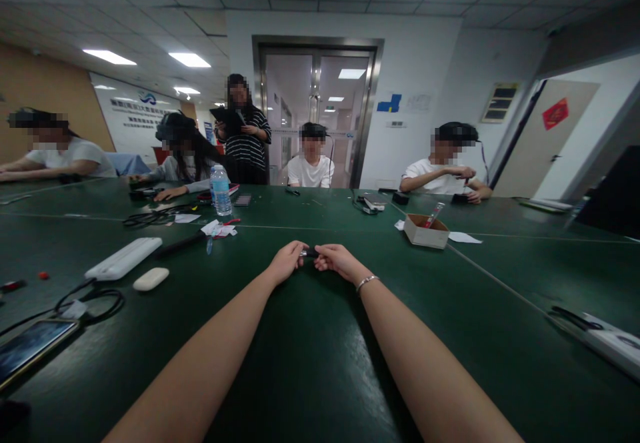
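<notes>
Both of my arms stretch forward over the green table (pixel 320 323). Between my hands is a small dark object (pixel 311 252) with a shiny metallic end on its left side. My left hand (pixel 289 261) pinches the metallic end. The fingers of my right hand (pixel 338 260) are closed on the dark end; a silver bracelet (pixel 367 283) circles that wrist. What exactly the object is, I cannot make out, as my fingers cover part of it.
On the left lie a phone (pixel 37 346), cables, a white power bank (pixel 124 258), a white oval case (pixel 151 279) and a water bottle (pixel 221 191). An open box (pixel 427 232) stands at the right. Several people are across the table.
</notes>
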A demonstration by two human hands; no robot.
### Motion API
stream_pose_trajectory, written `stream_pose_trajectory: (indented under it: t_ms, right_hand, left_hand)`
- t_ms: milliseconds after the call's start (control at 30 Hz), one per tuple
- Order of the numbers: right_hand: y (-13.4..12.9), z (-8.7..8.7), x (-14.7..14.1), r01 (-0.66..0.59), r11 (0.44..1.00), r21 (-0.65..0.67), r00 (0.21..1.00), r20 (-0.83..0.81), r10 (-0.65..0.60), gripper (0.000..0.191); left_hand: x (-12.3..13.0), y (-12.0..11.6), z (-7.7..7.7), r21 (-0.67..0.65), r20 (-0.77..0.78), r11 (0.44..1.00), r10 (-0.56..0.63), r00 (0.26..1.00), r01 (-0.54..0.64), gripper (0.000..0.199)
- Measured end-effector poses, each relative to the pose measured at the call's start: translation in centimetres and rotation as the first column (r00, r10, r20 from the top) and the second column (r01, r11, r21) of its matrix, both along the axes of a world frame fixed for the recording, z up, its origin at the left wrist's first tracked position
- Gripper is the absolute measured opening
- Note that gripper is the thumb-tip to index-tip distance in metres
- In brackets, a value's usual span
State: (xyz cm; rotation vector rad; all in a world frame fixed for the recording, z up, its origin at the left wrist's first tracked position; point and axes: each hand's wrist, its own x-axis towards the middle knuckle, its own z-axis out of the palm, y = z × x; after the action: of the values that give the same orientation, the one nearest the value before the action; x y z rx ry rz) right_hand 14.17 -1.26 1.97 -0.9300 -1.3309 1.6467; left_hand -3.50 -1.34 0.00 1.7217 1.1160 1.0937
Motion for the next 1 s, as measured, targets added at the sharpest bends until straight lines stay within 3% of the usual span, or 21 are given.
stream_pose_trajectory:
  t_ms: [367,533,700,833,1000]
  right_hand:
    - [0.13,-0.08,0.04,-0.007,1.000,0.000,1.000,-0.005,0.007,0.014]
    - [0.03,0.03,-0.03,-0.003,1.000,-0.002,1.000,0.000,0.003,0.015]
    - [-0.07,0.10,-0.10,0.000,1.000,0.001,1.000,-0.009,0.000,0.016]
    - [-0.06,0.14,-0.08,0.011,1.000,-0.007,1.000,-0.008,-0.011,0.016]
    - [0.02,0.08,-0.02,0.003,1.000,-0.008,1.000,-0.016,-0.003,0.015]
  left_hand:
    - [0.02,-0.18,0.16,0.030,-0.027,0.999,0.012,1.000,-0.011,0.031]
    - [0.08,-0.08,0.12,-0.028,0.002,0.999,0.021,1.000,-0.021,0.041]
    - [0.07,0.04,0.06,0.028,-0.012,0.997,0.068,0.998,-0.068,0.029]
    - [0.06,-0.04,0.26,-0.038,0.018,0.998,0.051,0.999,-0.050,0.034]
    - [0.02,-0.05,0.30,-0.002,0.005,0.999,0.038,0.999,-0.038,0.029]
